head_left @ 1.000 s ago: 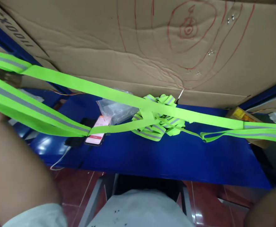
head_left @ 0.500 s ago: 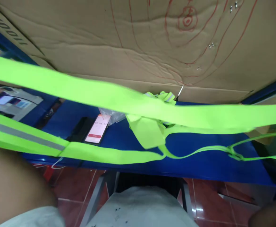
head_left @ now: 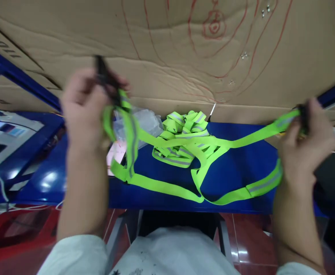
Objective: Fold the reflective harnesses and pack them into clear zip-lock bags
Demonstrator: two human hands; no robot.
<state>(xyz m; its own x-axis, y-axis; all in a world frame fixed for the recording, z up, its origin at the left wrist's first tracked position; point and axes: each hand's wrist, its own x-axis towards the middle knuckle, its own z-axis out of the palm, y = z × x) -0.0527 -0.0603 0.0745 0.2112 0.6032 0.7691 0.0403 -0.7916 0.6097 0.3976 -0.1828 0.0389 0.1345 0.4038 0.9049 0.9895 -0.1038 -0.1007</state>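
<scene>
Neon harness [head_left: 161, 187] held between your left hand [head_left: 84, 95] and right hand [head_left: 307, 137].
Fingers [head_left: 316, 112] grip black clips [head_left: 107, 81], one left of the strap pile [head_left: 194, 134], one right.

Black 1100 [head_left: 2, 45] upside down on cardboard [head_left: 161, 46] at far left, partly cut off, phone screen [head_left: 118, 151] too blurred to read

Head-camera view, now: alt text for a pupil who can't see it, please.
A person's left hand and right hand hold a bright green strap harness over a blue table. Behind it, more green straps lie heaped before cardboard with red rings.
</scene>
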